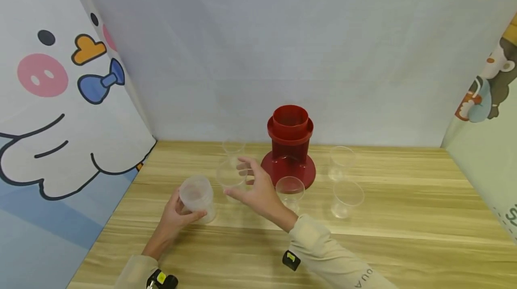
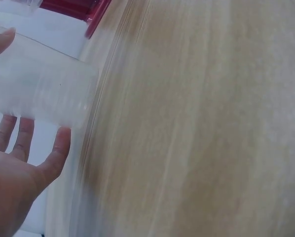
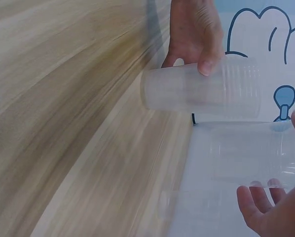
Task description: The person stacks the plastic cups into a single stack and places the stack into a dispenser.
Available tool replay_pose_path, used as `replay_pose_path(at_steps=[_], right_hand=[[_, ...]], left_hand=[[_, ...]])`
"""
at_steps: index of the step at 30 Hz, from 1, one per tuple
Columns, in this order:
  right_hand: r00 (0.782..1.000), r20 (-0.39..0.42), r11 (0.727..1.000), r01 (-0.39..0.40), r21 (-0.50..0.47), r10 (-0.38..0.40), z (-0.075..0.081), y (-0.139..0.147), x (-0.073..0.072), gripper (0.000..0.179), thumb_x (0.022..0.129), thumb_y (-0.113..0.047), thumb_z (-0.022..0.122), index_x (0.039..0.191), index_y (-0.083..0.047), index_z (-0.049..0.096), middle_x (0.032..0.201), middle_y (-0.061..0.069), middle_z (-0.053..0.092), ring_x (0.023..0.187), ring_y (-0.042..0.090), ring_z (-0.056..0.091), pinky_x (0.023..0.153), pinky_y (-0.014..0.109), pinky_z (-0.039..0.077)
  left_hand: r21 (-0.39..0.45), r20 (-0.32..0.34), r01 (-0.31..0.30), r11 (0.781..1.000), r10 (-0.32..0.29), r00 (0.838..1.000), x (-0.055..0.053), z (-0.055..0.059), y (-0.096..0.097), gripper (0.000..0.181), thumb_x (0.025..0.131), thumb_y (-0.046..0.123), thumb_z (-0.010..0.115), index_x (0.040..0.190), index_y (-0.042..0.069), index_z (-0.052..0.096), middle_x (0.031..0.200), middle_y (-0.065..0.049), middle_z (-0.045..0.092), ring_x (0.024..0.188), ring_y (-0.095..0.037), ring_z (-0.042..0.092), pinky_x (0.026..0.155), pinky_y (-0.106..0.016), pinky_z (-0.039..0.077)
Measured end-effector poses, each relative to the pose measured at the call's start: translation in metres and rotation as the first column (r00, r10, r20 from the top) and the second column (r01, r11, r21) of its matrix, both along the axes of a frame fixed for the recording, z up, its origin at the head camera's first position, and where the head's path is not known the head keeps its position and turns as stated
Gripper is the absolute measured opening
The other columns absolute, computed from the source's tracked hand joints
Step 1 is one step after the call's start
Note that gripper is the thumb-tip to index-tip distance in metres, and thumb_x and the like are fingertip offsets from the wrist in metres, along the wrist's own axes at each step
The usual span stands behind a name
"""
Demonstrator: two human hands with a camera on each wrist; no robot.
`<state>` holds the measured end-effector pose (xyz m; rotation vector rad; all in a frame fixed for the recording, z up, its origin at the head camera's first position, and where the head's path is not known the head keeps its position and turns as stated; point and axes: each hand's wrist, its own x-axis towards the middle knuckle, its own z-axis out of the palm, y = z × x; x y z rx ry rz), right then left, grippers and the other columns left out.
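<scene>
My left hand (image 1: 174, 218) holds a stack of nested clear plastic cups (image 1: 198, 195), thumb on the near side and fingers around the far side. In the left wrist view the stack (image 2: 44, 81) sits between the thumb and several fingertips. My right hand (image 1: 261, 194) grips a single clear plastic cup (image 1: 230, 176) between thumb and fingers, just right of the stack. Seen in the right wrist view, that cup (image 3: 251, 154) appears raised off the table. Behind it stands another clear cup (image 1: 233, 146).
A red cylinder on a round base (image 1: 290, 145) stands at the back middle. One clear cup (image 1: 290, 192) is before it; two more, a rear cup (image 1: 341, 163) and a nearer cup (image 1: 347, 197), stand to its right. A pale wall (image 1: 323, 55) borders the wooden table (image 1: 404, 199).
</scene>
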<state>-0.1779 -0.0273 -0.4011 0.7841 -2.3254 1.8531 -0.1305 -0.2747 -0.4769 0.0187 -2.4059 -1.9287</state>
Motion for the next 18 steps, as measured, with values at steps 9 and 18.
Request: replay_pose_path(at_steps=[9,18], right_hand=[[0.999,-0.026,0.999,-0.037,0.000,0.037,0.008,-0.001,-0.001,0.068,0.073,-0.021,0.082,0.131,-0.012,0.046,0.115,0.009,0.059,0.104,0.021,0.057,0.083,0.040,0.050],[0.998,-0.036,0.998,-0.057,-0.003,0.056,0.019,-0.007,-0.004,0.069,0.073,-0.019,0.082,0.132,-0.012,0.046,0.115,0.006,0.059,0.106,0.026,0.056,0.084,0.037,0.049]], left_hand=[[-0.012,0.002,0.014,1.000,-0.014,1.000,0.000,-0.001,0.000,0.082,0.078,0.005,0.077,0.143,0.011,0.027,0.132,-0.009,0.043,0.115,-0.010,0.046,0.094,-0.032,0.038],[-0.008,0.000,0.011,1.000,-0.011,1.000,0.002,-0.001,0.000,0.083,0.078,0.005,0.076,0.144,0.012,0.026,0.133,-0.008,0.042,0.117,-0.009,0.044,0.094,-0.024,0.036]])
